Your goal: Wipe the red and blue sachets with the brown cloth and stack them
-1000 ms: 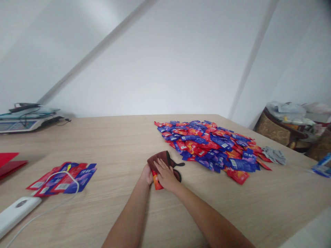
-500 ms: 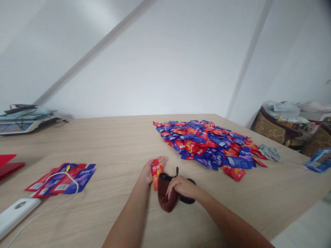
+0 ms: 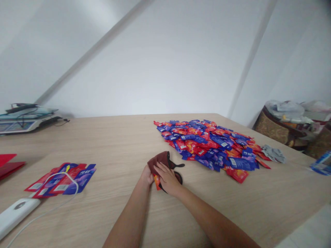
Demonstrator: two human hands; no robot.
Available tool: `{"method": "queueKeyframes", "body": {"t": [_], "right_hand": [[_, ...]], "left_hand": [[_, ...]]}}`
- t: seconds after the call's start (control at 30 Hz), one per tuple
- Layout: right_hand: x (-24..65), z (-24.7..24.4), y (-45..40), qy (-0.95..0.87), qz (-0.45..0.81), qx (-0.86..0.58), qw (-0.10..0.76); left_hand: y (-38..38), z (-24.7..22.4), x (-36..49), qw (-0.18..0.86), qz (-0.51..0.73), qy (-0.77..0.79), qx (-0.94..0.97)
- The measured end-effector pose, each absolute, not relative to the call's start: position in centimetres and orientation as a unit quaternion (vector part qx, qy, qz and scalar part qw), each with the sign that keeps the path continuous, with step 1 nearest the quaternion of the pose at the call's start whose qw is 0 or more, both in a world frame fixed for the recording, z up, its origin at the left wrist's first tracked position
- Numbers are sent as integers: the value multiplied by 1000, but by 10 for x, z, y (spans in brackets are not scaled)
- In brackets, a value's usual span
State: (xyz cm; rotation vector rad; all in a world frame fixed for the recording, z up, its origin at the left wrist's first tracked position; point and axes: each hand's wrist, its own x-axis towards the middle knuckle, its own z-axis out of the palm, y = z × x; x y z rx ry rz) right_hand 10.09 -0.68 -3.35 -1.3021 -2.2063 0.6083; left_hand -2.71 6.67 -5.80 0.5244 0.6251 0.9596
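A dark red-brown cloth piece with black edging and a black loop [image 3: 160, 159] lies over the fingers of my left hand [image 3: 147, 175]. Under it, an orange and red packet [image 3: 157, 182] shows only its lower end, against my left palm. My right hand [image 3: 167, 177] presses on the cloth from above, fingers spread across it. Part of a black-rimmed item [image 3: 178, 177] sticks out beside my right hand. The fingers of my left hand are hidden beneath the cloth.
A big heap of red and blue packets [image 3: 207, 143] lies at the right, with a grey glove [image 3: 274, 153] beside it. Several packets [image 3: 64, 179] lie at the left near a white device with a cable [image 3: 19, 213]. A scale [image 3: 23, 124] stands at the far left.
The red-brown cloth has moved up and left and now covers most of the packet at my left hand. My right hand has moved left with it and its fingers have spread.
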Motion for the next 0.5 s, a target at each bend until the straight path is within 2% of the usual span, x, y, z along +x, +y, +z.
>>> {"method": "queueKeyframes", "body": {"t": [0.1,0.23,0.4,0.5], "right_hand": [[117,-32,-24,-840,215,-433,245],[135,-24,-49,-854,239,-394,242],[153,-20,-58,-810,350,-390,264],[166,-17,-47,-750,398,-415,326]], "left_hand": [[66,-57,-24,815,451,282,229],[63,-52,-17,780,513,293,209],[58,-42,-18,751,519,325,247],[60,-40,-19,668,524,395,351]]}}
